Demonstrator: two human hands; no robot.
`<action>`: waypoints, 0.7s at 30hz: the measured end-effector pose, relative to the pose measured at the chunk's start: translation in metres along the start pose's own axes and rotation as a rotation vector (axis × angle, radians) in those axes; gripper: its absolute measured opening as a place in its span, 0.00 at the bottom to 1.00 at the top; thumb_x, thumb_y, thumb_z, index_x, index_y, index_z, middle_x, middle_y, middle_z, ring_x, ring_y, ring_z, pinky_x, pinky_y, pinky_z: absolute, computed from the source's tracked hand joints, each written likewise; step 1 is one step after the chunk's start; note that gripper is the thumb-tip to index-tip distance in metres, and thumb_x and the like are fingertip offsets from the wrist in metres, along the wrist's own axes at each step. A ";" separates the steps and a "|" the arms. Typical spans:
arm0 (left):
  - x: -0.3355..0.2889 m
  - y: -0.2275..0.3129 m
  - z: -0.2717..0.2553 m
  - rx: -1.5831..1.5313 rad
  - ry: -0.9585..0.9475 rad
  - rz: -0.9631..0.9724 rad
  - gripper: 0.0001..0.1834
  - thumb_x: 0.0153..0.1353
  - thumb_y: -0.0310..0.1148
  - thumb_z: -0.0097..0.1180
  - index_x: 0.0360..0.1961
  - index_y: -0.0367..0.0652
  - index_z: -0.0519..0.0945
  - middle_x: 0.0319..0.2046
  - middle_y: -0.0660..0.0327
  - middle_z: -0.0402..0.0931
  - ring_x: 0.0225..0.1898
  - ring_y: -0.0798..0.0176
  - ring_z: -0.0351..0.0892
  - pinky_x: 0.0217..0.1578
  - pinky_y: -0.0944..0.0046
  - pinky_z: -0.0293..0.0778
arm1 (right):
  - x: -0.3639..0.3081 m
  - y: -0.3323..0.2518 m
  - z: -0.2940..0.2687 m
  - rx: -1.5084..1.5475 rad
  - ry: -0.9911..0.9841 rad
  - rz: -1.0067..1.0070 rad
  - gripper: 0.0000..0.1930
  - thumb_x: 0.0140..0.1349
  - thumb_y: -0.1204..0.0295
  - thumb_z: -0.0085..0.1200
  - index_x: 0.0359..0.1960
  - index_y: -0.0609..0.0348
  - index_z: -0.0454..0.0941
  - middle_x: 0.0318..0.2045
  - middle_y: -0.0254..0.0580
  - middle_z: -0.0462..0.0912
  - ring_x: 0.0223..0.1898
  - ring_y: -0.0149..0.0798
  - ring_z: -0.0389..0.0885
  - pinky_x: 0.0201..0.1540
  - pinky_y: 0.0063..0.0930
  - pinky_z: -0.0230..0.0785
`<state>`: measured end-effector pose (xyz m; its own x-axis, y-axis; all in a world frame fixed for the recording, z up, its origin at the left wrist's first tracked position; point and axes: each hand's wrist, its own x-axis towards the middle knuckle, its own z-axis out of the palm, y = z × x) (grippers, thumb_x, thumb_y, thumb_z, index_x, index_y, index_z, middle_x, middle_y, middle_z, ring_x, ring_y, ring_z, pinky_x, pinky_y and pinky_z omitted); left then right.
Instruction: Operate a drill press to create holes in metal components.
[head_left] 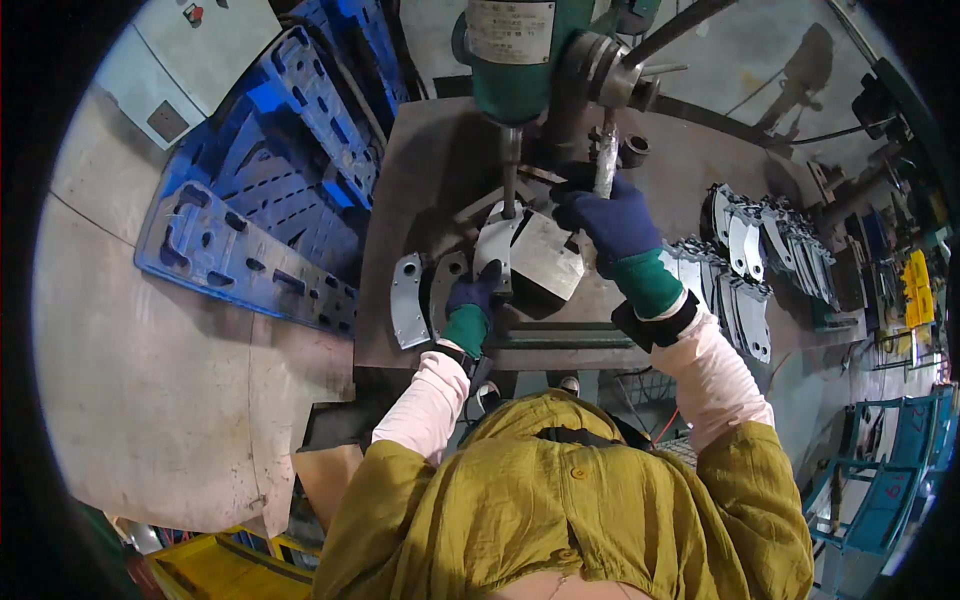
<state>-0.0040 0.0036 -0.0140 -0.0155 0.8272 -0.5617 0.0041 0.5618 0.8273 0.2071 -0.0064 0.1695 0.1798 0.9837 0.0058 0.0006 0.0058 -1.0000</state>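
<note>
My left hand (pixel 474 300), in a dark blue glove with a green cuff, grips the near end of a curved metal plate (pixel 495 242). That plate lies against a steel block (pixel 547 262), right below the spindle (pixel 510 170) of a green drill press (pixel 522 75). The spindle's tip meets the far part of the plate; whether it has entered the metal cannot be made out. My right hand (pixel 615 220), gloved alike, is closed round the lower end of the press's lever (pixel 606 160), which has a silvery wrapping. Two more curved plates (pixel 407 302) lie left of my left hand.
Stacks of curved plates with chain-like edges (pixel 745 240) cover the right of the brown worktable (pixel 415 165). Blue plastic pallets (pixel 250 255) lean at the left, below a grey cabinet (pixel 205 50). Blue metal racks (pixel 890 500) stand at the lower right.
</note>
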 end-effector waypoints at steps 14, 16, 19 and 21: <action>0.041 -0.044 -0.011 0.253 0.153 0.235 0.35 0.53 0.57 0.65 0.47 0.32 0.81 0.41 0.53 0.83 0.38 0.55 0.80 0.39 0.58 0.75 | 0.035 0.028 -0.002 -0.553 0.468 -0.505 0.13 0.56 0.67 0.60 0.44 0.53 0.81 0.35 0.52 0.83 0.38 0.56 0.83 0.39 0.40 0.76; 0.035 -0.039 -0.008 0.192 0.120 0.257 0.35 0.54 0.57 0.65 0.47 0.33 0.81 0.42 0.54 0.82 0.38 0.56 0.80 0.38 0.58 0.76 | 0.041 0.030 -0.007 -0.607 0.473 -0.531 0.14 0.56 0.69 0.61 0.44 0.52 0.81 0.34 0.51 0.83 0.38 0.55 0.83 0.40 0.40 0.76; -0.004 -0.003 0.009 -0.061 -0.008 0.146 0.32 0.55 0.54 0.65 0.48 0.36 0.80 0.42 0.57 0.82 0.37 0.60 0.81 0.34 0.59 0.77 | 0.047 0.042 -0.017 -0.735 0.644 -0.733 0.12 0.59 0.69 0.61 0.45 0.49 0.82 0.30 0.49 0.83 0.32 0.54 0.83 0.34 0.42 0.74; -0.010 0.002 0.009 -0.198 -0.067 0.054 0.29 0.55 0.52 0.66 0.49 0.39 0.80 0.40 0.59 0.81 0.36 0.62 0.81 0.32 0.61 0.78 | 0.048 0.046 -0.018 -0.756 0.641 -0.726 0.13 0.58 0.69 0.61 0.46 0.49 0.82 0.31 0.49 0.83 0.32 0.56 0.82 0.34 0.43 0.74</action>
<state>0.0049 -0.0038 -0.0071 0.0459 0.8588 -0.5102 -0.1931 0.5088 0.8390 0.2336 0.0382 0.1242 0.3507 0.5279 0.7736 0.8340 0.1997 -0.5143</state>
